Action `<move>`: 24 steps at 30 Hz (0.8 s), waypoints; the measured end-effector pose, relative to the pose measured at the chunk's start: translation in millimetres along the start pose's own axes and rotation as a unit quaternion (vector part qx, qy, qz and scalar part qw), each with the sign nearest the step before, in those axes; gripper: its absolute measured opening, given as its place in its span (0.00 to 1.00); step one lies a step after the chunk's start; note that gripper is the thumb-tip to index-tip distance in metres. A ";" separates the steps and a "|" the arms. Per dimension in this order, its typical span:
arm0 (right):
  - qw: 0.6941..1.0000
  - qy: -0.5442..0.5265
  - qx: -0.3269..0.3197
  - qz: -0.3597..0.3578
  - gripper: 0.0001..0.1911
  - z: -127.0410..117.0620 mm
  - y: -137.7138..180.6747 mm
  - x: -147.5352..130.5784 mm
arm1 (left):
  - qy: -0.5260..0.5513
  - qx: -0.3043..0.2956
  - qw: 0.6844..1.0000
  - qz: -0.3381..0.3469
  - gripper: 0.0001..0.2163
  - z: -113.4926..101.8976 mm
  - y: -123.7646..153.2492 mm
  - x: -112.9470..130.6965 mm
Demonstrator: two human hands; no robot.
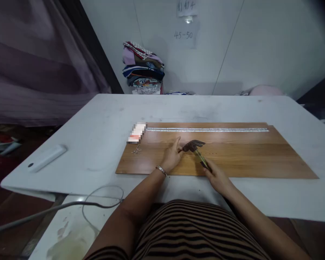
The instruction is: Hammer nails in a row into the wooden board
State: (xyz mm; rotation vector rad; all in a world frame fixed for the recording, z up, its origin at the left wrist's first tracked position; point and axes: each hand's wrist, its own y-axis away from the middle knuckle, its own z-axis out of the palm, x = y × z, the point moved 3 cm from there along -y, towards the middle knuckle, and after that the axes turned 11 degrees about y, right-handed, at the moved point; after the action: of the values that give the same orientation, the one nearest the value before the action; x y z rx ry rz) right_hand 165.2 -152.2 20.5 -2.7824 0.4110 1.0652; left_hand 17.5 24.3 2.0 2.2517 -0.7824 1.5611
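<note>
My right hand (218, 177) is wrapped around the yellow-green and black handle of a claw hammer (200, 157). The hammer's dark head is over the brown wooden board (240, 155), its claw pointing right and its striking face beside the fingertips of my left hand (173, 157). That left hand rests low over the board with its thumb and a finger pinched together; whatever is between them is hidden. A few small dark dots run in a row to the right of the hammer head. Several thin loose nails (136, 151) lie on the board's left end.
Two white marked strips (205, 130) run along the board's far edge. A blurred-out white and red item (137, 133) sits at its left corner. On the white table (97, 126) lies a long white object (48, 158). A cable (97, 204) hangs at the front left. Folded clothes (143, 68) are stacked behind.
</note>
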 end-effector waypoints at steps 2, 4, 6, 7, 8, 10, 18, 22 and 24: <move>1.000 -0.002 0.001 -0.001 0.27 0.2 -0.4 -0.2 | 0.002 0.000 1.000 0.003 0.34 0.2 -0.4 -2.0; 1.000 0.001 -0.002 0.000 0.27 0.7 -1.1 0.1 | 0.004 0.001 1.000 0.005 0.35 0.3 -0.7 -3.8; 1.000 0.007 -0.008 0.001 0.27 1.1 -1.9 0.5 | 0.004 0.002 1.000 0.005 0.35 0.3 -0.6 -4.4; 1.000 0.008 -0.008 0.000 0.27 1.0 -2.1 0.6 | 0.003 0.001 1.000 0.004 0.35 0.3 -0.5 -4.2; 1.000 0.009 -0.006 -0.001 0.27 0.8 -2.3 0.6 | 0.000 0.001 1.000 0.003 0.35 0.4 -0.4 -3.9; 1.000 0.007 0.000 -0.004 0.27 0.2 -2.2 0.3 | -0.008 0.002 1.000 0.001 0.35 0.3 -0.1 -3.0; 1.000 0.005 0.008 0.002 0.26 0.2 -0.7 -0.4 | -0.005 -0.009 1.000 0.004 0.34 0.7 -0.8 -3.2; 1.000 0.005 0.000 0.002 0.26 -0.9 -1.3 -2.1 | -0.003 -0.009 1.000 0.005 0.34 0.2 -0.5 -2.9; 1.000 0.005 -0.002 0.001 0.26 -1.2 -1.3 -2.7 | -0.002 -0.006 1.000 0.010 0.34 0.0 -0.1 -2.2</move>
State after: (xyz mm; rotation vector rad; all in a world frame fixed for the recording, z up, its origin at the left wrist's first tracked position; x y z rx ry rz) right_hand 164.5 -150.6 23.3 -2.7922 0.4123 1.0553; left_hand 16.9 25.0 0.0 2.2464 -0.8148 1.5564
